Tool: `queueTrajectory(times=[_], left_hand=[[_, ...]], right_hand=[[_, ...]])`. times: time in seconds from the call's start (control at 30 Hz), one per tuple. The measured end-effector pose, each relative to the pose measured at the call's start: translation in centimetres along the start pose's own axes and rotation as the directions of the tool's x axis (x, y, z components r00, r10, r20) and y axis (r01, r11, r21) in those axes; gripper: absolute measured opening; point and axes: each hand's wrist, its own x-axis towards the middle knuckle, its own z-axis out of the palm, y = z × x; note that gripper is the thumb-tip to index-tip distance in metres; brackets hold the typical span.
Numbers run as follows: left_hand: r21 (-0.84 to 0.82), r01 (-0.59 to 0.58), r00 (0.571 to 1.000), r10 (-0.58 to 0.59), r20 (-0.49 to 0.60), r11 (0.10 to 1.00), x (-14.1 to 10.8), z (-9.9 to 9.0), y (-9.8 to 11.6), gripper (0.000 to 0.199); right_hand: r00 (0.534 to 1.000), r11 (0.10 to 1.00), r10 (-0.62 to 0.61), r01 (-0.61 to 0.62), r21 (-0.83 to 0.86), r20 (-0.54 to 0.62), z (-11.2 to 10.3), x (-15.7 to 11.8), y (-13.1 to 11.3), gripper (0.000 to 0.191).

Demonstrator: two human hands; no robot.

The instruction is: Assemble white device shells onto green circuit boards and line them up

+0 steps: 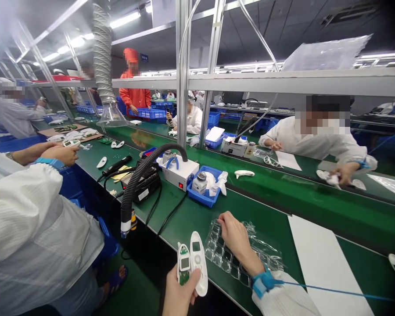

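My left hand (pixel 181 287) is closed around two white halves of a handheld thermometer casing, side by side. One, the casing half with a circuit board (pixel 184 263), shows green board and a small grey display. The other, the casing cover (pixel 198 263), has a dark window and a round button area; my thumb presses on its lower part. Over a clear plastic compartment tray (pixel 224 259) on the bench is my right hand (pixel 236 235), its fingers curled down at the tray's far left part. Whatever lies between those fingertips is hidden. A blue wrist strap (pixel 263 283) circles my right wrist.
Behind the tray stand a blue bin (pixel 204 199) with a bottle and white cloths, a white box (pixel 179 171) and a black flexible hose (pixel 131 188). White sheets (pixel 329 259) lie right. A green conveyor (pixel 266 188) carries a white casing (pixel 244 174). Co-workers sit left and opposite.
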Motion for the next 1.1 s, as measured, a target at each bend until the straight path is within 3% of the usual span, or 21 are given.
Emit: queueTrajectory(times=[0.2,0.33,0.4,0.73,1.1], left_hand=[[0.022,-0.015,0.999,0.015,0.034,1.000,-0.1,-0.1,0.6,0.041],[0.043,-0.023,0.998,0.020,0.058,0.999,0.0,-0.1,1.0,0.031],[0.052,-0.020,0.997,0.016,0.076,0.998,0.0,0.0,1.1,0.029],[0.077,-0.015,0.996,0.008,0.090,0.997,-0.9,0.9,1.8,0.021],[0.090,-0.020,0.997,0.013,0.073,0.996,-0.8,0.9,1.4,0.021]], right_hand=[[0.995,0.988,-0.062,0.072,0.138,-0.072,-2.1,-0.6,-1.6,0.020],[0.978,0.847,-0.161,0.066,0.527,0.137,-3.8,-2.1,-3.7,0.018],[0.960,0.801,-0.193,0.033,0.597,0.205,-4.2,-3.0,-4.6,0.017],[0.947,0.854,-0.168,0.001,0.520,0.273,-3.7,-3.9,-5.1,0.016],[0.943,0.838,-0.154,-0.033,0.544,0.294,-2.8,-4.0,-4.6,0.014]])
